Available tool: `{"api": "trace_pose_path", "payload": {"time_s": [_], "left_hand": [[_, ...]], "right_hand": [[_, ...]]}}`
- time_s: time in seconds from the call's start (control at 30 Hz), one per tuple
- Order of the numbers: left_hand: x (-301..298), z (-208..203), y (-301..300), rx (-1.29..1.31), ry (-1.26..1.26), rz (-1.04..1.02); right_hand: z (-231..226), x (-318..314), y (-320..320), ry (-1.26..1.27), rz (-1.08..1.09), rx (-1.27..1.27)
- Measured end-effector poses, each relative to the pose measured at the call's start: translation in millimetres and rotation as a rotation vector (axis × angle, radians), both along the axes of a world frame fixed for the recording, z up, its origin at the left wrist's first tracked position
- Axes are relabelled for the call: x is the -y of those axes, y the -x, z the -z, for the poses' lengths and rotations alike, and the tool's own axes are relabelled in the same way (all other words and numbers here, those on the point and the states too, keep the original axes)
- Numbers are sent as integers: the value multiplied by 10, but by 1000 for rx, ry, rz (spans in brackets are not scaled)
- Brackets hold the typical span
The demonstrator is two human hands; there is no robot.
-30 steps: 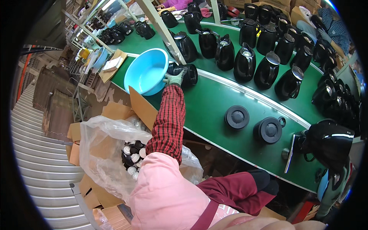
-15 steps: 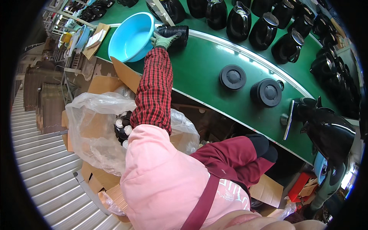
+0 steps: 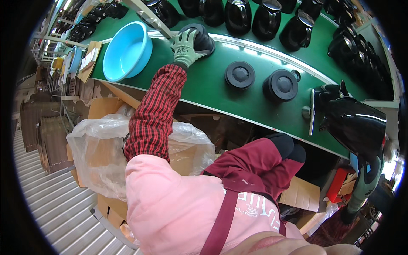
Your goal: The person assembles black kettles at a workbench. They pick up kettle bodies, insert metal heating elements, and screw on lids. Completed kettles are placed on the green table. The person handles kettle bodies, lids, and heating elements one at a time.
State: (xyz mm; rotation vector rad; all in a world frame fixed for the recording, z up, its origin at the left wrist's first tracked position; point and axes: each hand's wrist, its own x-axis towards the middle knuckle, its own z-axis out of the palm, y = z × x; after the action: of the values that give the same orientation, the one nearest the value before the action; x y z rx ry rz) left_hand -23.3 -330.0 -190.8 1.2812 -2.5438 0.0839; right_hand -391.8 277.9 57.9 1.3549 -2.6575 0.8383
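Gloved fingers [image 3: 185,38] of the left hand [image 3: 187,49] are clamped over a round black part [image 3: 205,42] toward the left end of the counter [image 3: 212,87], hiding much of its top and side. The right hand [image 3: 369,175] is at the lower end of a tilted black pitcher [image 3: 359,123] by the counter's right end; its fingers are largely hidden, so whether they are closed cannot be told. The plaid sleeve [image 3: 155,106] blocks the contents of the lined cardboard box, and the upper border cuts off several standing pitchers.

Half a second ago the part lay on its side close against the blue basin [image 3: 128,51], ribbed side showing; now its round face is turned up, and bare green counter separates it from the basin. Two thick black lids, one plain [image 3: 240,75] and one with a loop [image 3: 280,86], remain nearer the counter's near edge.

The left arm reaches out almost straight across that edge, back of the hand up; the right forearm slants up from the lower right
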Motion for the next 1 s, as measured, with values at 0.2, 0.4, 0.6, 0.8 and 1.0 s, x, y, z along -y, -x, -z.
{"api": "trace_pose_path", "payload": {"time_s": [0.2,0.4,0.6,0.8,1.0], "left_hand": [[213,-121,341,-433,87,-151],[936,-42,52,-754,-1644,-279],[970,35,15,-652,-1933,-246],[408,-29,146,-356,-1872,-18],[-117,-262,303,-711,-1454,-58]], "right_hand": [[-9,-23,-181,31,2,9],[-116,-178,-295,-78,50,-52],[-23,-162,-402,-119,51,-49],[161,-55,-346,-31,-38,-79],[198,516,-779,175,-116,257]]}}
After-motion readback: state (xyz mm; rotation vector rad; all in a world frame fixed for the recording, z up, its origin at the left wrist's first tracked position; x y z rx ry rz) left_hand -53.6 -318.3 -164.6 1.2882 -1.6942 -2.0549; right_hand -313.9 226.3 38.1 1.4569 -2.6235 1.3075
